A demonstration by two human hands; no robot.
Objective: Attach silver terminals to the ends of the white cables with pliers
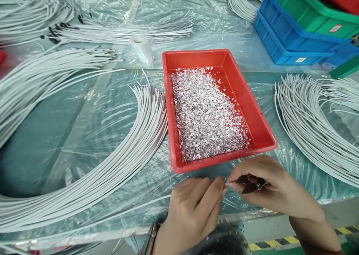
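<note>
My left hand (193, 204) is closed around a white cable (151, 202) near the table's front edge. The cable's tail runs out leftward from under the palm. Close against it, my right hand (269, 182) pinches the cable's tip between thumb and forefinger. A small pair of cutters (249, 187) with dark jaws also sits in that right hand, its handles mostly hidden by the palm. Just beyond both hands stands a red tray (254, 114), its bottom largely covered with small shiny silver foil scraps (207, 116).
A large bundle of white cables (120, 176) curves across the left, with another bundle (311, 120) at right. More cables lie at the back left. A clear plastic roll (142, 49) stands behind the tray. Stacked blue bins (291, 30) and a green bin (316, 13) occupy the back right.
</note>
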